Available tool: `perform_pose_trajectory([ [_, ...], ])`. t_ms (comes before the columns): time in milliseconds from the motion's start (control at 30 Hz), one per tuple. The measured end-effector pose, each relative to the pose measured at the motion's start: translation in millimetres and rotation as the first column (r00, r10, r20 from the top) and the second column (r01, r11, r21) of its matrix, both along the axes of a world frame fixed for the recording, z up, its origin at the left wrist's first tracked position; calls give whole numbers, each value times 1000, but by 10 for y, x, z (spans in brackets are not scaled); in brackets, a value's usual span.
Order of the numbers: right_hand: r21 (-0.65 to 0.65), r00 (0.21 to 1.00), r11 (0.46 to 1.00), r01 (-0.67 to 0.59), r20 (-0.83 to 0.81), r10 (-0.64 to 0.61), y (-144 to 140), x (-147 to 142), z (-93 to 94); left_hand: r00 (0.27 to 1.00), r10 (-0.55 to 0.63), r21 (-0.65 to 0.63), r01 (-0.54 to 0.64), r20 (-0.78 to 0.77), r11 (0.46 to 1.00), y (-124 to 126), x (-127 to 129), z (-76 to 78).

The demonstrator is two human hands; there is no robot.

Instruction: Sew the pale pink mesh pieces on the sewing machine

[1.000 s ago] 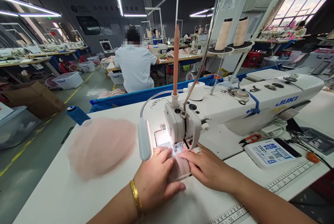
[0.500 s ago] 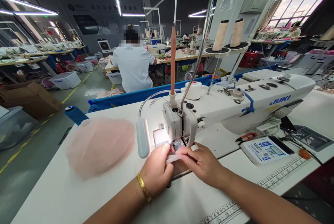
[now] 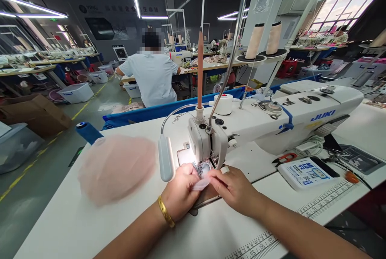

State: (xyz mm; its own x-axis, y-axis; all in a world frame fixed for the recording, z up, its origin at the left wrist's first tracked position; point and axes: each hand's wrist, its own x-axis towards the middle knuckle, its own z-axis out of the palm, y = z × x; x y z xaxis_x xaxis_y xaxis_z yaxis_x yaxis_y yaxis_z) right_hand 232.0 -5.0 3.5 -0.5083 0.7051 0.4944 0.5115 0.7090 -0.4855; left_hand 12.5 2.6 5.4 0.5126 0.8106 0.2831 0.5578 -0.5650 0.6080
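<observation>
A small piece of thin, pale pink fabric [image 3: 201, 184] is stretched between my two hands, just in front of the needle area of a white sewing machine [image 3: 208, 138]. My left hand [image 3: 183, 188], with a gold bracelet [image 3: 165, 211] at the wrist, pinches the fabric's left side. On the right side, my right hand [image 3: 233, 188] grips it between thumb and fingers. Part of the fabric is hidden by the fingers. A lit grey lamp [image 3: 165, 158] stands left of the needle. Further left on the table lies a heap of sheer pink fabric [image 3: 117, 170].
A blue thread cone [image 3: 88, 132] lies at the table's left edge. Right of the hands are a white and blue box [image 3: 307, 173], red-handled snips [image 3: 285, 158] and a printed ruler [image 3: 256, 247]. A pencil [image 3: 200, 70] stands upright on the machine. Ahead, a person in a white shirt [image 3: 153, 76] sits.
My left hand has shifted slightly left and down from the needle, and more of the fabric shows between my hands. The seated person's left arm has swung outward.
</observation>
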Motion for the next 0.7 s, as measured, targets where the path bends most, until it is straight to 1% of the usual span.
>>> perform_pose_trajectory([
  [33,36,992,998,-59,110,55,-6,33,13,999,-19,62,21,-36,998,-42,-15,-5],
  [100,83,948,983,-166,287,136,-19,93,46,993,-49,161,66,-111,985,-129,-43,-19],
  [167,96,922,975,-202,354,156,-32,131,86,985,-72,233,108,-159,966,-197,-57,-31],
  [267,79,917,977,-196,369,154,-37,144,127,979,-98,307,149,-177,940,-232,-47,-40],
  [400,73,915,981,-181,378,140,-19,135,118,980,-73,345,133,-183,929,-213,-24,-37],
  [467,78,915,983,-166,383,124,-8,138,100,978,-59,346,126,-198,930,-207,-24,-27],
  [633,74,911,991,-107,407,68,12,134,64,969,-50,291,122,-243,949,-175,-42,21],
  [700,67,908,994,-87,416,51,19,117,55,963,-44,289,123,-265,949,-141,-58,32],
])
